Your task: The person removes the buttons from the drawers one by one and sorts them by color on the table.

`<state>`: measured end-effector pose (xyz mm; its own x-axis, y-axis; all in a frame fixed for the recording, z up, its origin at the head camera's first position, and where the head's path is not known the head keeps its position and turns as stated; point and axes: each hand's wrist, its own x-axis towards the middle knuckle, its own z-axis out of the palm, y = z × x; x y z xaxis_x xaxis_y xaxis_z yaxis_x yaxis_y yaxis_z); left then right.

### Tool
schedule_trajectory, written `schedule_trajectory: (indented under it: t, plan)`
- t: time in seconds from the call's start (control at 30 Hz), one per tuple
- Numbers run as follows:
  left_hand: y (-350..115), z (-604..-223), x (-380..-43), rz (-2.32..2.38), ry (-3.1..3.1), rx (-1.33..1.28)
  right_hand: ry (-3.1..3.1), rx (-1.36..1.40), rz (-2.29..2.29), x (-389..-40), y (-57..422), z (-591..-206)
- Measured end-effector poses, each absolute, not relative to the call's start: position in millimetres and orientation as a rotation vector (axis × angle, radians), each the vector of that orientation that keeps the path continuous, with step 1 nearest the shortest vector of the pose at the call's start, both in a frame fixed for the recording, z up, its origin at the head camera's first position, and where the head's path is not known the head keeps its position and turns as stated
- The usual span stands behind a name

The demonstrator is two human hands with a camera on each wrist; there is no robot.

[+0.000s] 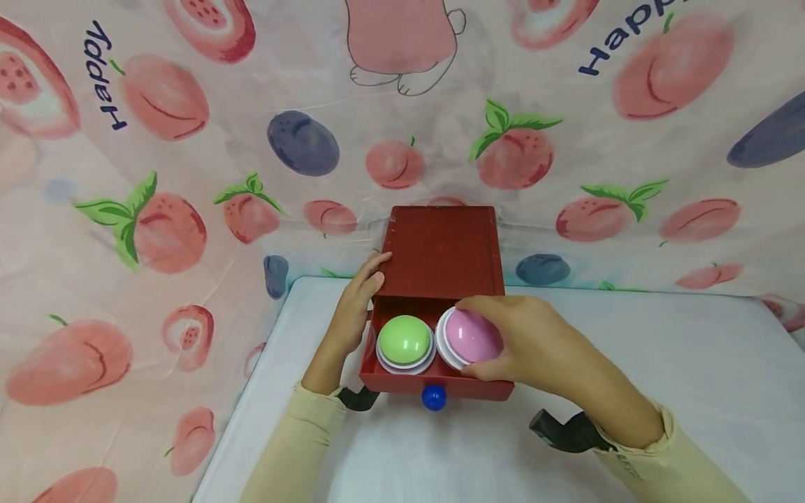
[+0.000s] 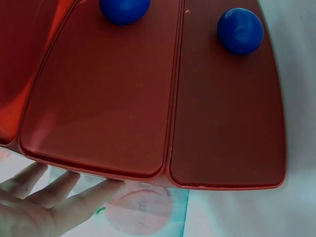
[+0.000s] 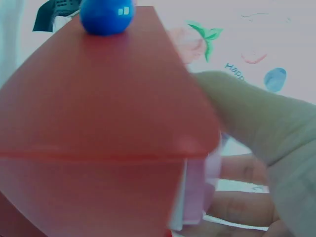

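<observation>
A red drawer cabinet [image 1: 443, 251] stands on the table, its top drawer [image 1: 402, 382] pulled out. In the drawer's left half sits a round white piece with a green dome [image 1: 404, 339]. My right hand [image 1: 534, 342] grips a similar round piece with a pink dome [image 1: 473, 337], thumb on the near side and fingers on the far side. That pink piece is tilted at the drawer's right half; the right wrist view shows part of its pink side [image 3: 195, 192]. Against the cabinet's left side rests my left hand [image 1: 353, 304], its fingers [image 2: 81, 205] extended and holding nothing.
Blue round knobs [image 2: 240, 31] stick out from the drawer fronts, one on the pulled-out drawer [image 1: 434, 397]. A white cloth covers the table [image 1: 629, 363]. Behind and to the left hangs a fruit-printed sheet [image 1: 440, 126]. Black camera mounts [image 1: 569, 431] sit at both wrists.
</observation>
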<state>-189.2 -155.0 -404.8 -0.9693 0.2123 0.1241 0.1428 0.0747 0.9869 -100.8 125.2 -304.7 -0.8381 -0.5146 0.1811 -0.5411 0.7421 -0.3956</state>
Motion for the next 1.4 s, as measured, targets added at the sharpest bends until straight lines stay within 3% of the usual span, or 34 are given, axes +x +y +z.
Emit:
schedule_trajectory:
  t: [0.33, 0.67, 1.4]
  plan:
    - [-156.0, -404.0, -188.2, 2.063, 2.268, 0.383, -2.552, 0.757, 0.786, -98.7, 147.2, -299.2]
    - [-157.9, -406.7, -189.2, 2.057, 2.276, 0.378, -2.419, 0.505, 0.851, -112.9, 171.3, -318.6]
    - [-155.9, -406.8, -190.4, 2.057, 2.291, 0.383, -2.786, 0.157, 0.964, -158.3, 226.2, -441.6]
